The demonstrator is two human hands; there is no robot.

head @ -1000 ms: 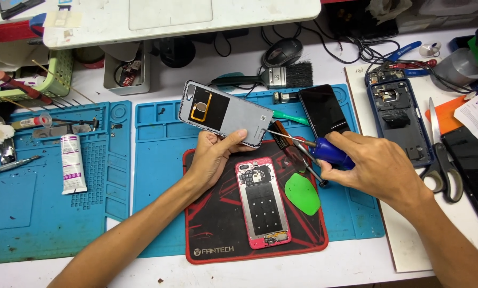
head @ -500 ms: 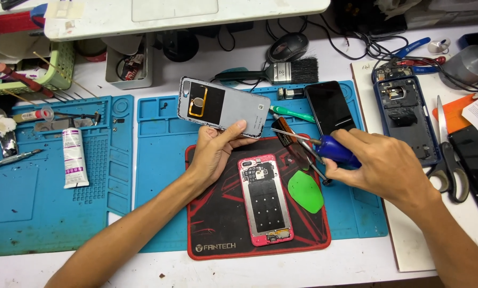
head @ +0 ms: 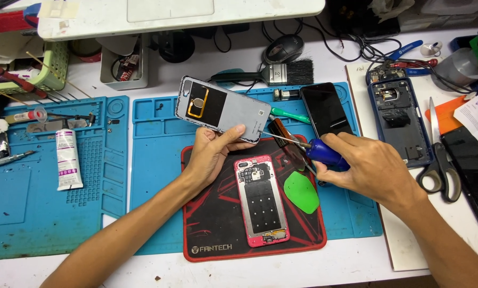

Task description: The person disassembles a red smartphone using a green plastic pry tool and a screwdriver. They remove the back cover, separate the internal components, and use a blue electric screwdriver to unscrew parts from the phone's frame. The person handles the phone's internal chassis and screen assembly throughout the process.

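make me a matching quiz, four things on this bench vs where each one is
Things:
1. grey back cover
2. screwdriver
3. pink phone
4. scissors

Places:
a. lying open on the black and red mat
b. on the white sheet, far right
c. in the left hand, held up
d. in the right hand, tip at the cover's edge

Pairs: 1-c, 2-d, 3-a, 4-b
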